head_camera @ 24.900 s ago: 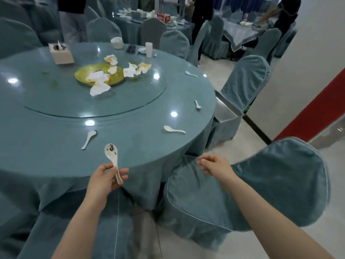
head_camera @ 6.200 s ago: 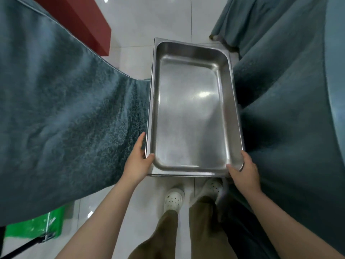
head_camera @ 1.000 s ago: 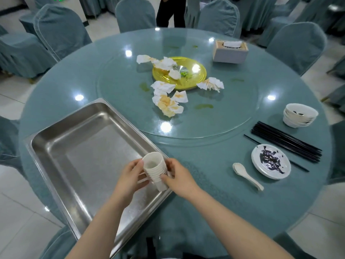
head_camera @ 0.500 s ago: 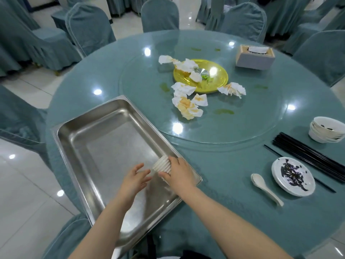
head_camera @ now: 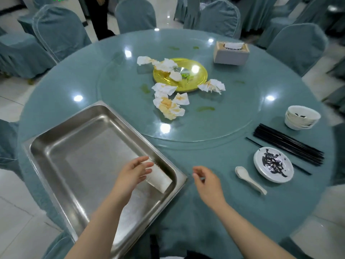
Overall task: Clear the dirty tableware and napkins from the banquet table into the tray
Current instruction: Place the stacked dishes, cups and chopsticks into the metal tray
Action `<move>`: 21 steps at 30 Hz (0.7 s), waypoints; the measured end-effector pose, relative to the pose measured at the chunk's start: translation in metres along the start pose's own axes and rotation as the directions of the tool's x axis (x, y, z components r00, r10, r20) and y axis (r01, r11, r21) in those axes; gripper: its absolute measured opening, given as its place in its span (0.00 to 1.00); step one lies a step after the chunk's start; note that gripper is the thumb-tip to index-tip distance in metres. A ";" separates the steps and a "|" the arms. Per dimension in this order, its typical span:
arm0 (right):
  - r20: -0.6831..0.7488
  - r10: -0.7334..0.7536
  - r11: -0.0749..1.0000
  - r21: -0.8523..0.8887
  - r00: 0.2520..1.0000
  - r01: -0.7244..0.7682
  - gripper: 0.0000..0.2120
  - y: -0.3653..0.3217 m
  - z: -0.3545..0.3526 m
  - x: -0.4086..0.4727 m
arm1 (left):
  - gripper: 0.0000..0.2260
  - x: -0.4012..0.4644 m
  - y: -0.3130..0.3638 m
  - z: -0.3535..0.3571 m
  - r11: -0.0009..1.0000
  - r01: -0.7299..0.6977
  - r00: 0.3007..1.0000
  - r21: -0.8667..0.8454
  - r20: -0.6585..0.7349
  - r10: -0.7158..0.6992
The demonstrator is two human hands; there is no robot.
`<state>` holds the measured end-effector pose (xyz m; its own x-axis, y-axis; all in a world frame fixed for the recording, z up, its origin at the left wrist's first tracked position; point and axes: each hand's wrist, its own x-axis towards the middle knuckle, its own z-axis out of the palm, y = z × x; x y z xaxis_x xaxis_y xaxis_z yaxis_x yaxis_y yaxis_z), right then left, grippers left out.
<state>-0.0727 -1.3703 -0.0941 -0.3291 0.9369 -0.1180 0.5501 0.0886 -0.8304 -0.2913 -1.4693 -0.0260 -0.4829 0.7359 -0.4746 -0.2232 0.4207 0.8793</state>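
A steel tray [head_camera: 61,146] sits on the near left of the round table. A stack of white paper cups [head_camera: 158,177] lies on its side in the tray's near right corner. My left hand [head_camera: 133,171] rests on the stack's left end with straight fingers. My right hand [head_camera: 206,181] hovers over the tablecloth just right of the tray, fingers loosely bent, holding nothing. To the right lie a white spoon [head_camera: 249,179], a dirty saucer [head_camera: 273,164], black chopsticks [head_camera: 288,144] and stacked bowls [head_camera: 301,117]. Soiled napkins [head_camera: 169,106] surround a yellow plate [head_camera: 194,74] on the glass turntable.
A tissue box [head_camera: 231,53] stands at the far side of the turntable. Covered chairs [head_camera: 57,28] ring the table. A person in dark clothes [head_camera: 100,17] stands at the far left. Green smears mark the glass.
The stack of cups has been laid down in the tray. My right hand has let go of it and moved right, out over the tablecloth. My left hand stays at the cups.
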 end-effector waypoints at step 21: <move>-0.229 0.751 0.568 0.702 0.619 -0.430 0.13 0.166 -0.181 0.051 | 0.09 0.015 0.003 0.133 0.990 0.030 0.986 0.140 0.157 -0.052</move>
<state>0.1411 -1.2468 -0.1396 0.3851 0.7240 -0.5723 -0.0852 -0.5896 -0.8032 -0.1866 -1.3865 -0.0358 -0.3319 0.7871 -0.5199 -0.1172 0.5125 0.8506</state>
